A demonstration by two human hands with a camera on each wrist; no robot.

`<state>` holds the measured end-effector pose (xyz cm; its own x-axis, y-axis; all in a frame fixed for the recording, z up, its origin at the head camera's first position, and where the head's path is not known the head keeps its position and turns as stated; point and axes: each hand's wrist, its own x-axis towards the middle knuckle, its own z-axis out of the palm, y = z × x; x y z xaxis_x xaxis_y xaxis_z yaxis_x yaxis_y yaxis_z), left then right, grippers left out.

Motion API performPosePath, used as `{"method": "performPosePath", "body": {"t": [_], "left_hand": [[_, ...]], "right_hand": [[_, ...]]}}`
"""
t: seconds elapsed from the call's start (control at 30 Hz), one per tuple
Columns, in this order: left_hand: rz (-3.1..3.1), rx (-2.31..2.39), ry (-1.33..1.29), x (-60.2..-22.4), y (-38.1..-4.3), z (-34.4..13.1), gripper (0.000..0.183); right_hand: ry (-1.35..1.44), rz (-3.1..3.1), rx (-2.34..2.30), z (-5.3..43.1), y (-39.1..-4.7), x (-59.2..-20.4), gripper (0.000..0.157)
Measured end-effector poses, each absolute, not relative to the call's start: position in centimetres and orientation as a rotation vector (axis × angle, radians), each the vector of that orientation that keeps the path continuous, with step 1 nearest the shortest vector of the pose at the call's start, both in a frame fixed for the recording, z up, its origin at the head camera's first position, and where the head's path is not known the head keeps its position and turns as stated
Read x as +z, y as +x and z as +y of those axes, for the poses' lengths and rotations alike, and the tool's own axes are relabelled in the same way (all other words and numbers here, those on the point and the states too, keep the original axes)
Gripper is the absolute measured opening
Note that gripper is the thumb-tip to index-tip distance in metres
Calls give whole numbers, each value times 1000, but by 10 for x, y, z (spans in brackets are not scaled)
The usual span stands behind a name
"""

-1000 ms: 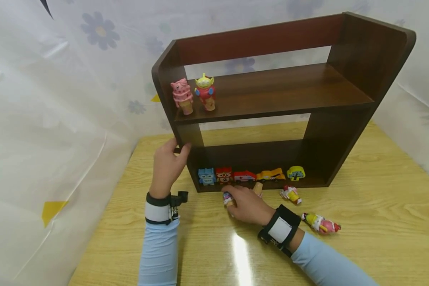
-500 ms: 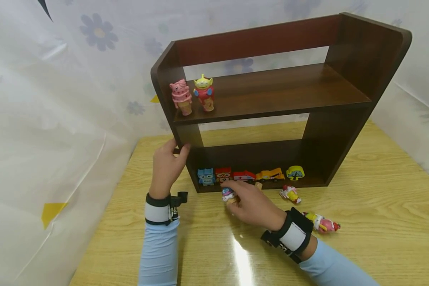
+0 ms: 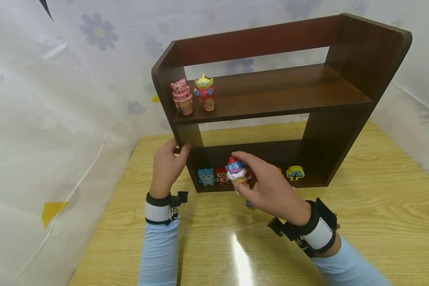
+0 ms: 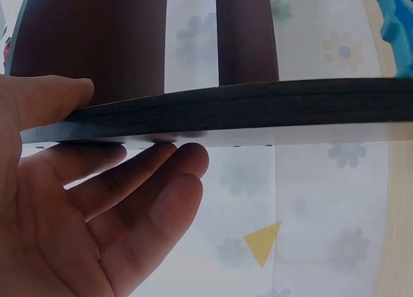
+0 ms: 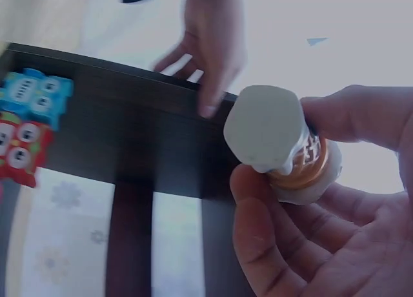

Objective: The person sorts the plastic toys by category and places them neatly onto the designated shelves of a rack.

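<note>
My left hand (image 3: 168, 165) grips the left side panel of a dark brown two-tier shelf (image 3: 282, 89). In the left wrist view the thumb lies on the inner face of the panel edge (image 4: 258, 110), the fingers on the outer side. My right hand (image 3: 275, 190) holds an ice-cream-cone figurine (image 3: 236, 171) with a blue face and red top, upright before the lower tier. Its pale flat base (image 5: 264, 126) faces the right wrist camera, between thumb and fingers. On the upper tier, a pink cone figurine (image 3: 182, 97) stands beside a yellow-headed, three-eyed alien cone figurine (image 3: 205, 93).
Along the lower tier sit a blue owl block (image 3: 206, 177), a red owl block (image 3: 221, 176) and a yellow tree block (image 3: 295, 173); my right hand mostly covers the toy vehicles between them. The shelf stands on a wood-grain table (image 3: 371, 198) before a flowered sheet (image 3: 100, 31).
My right hand has lifted the ice-cream-cone figurine from the table in front of the shelf, up and slightly right. The left hand has stayed on the side panel.
</note>
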<state>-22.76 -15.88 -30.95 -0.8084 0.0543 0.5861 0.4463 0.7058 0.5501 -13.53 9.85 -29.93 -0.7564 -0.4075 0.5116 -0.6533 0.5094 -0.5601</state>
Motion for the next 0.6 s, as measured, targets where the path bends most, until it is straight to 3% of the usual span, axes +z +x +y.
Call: {"method": "performPosePath", "body": {"t": [0.6], "left_hand": [[-2380, -962, -376, -309, -227, -159, 23]], "right_hand": [[859, -2222, 1091, 111, -151, -232, 65]]}}
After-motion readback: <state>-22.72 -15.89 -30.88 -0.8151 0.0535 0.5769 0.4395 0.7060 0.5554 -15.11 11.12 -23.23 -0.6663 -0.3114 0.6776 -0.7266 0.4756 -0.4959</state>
